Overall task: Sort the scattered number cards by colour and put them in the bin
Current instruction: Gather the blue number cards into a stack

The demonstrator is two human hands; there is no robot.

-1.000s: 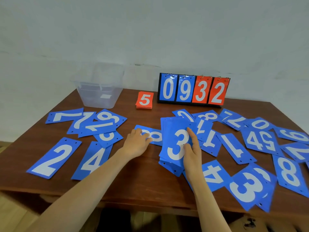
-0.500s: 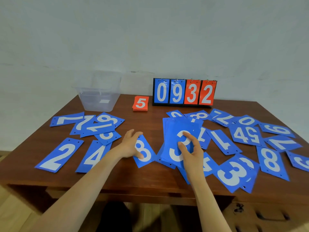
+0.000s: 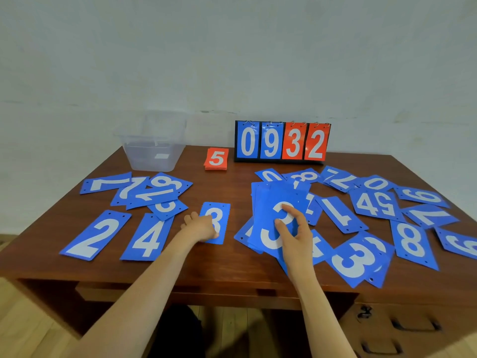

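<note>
Blue number cards point(image 3: 340, 214) lie scattered across the brown wooden table point(image 3: 232, 270) — most unsorted. By my judgement the red ones are done: a neat red card stack point(image 3: 216, 159) sits just right of the clear plastic bin point(image 3: 152, 148), which looks empty. The right hand point(image 3: 294, 235) grasps a gathered blue stack topped by a 3 point(image 3: 273, 220); the left hand point(image 3: 201, 227), fingers curled, pinches the blue 8 card point(image 3: 215, 220) — both well in front of the bin.

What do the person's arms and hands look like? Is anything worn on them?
Both forearms are bare up to the frame edge, with no sleeves visible. The left hand and right hand carry no gloves, and no rings, watch or bracelet are visible.
</note>
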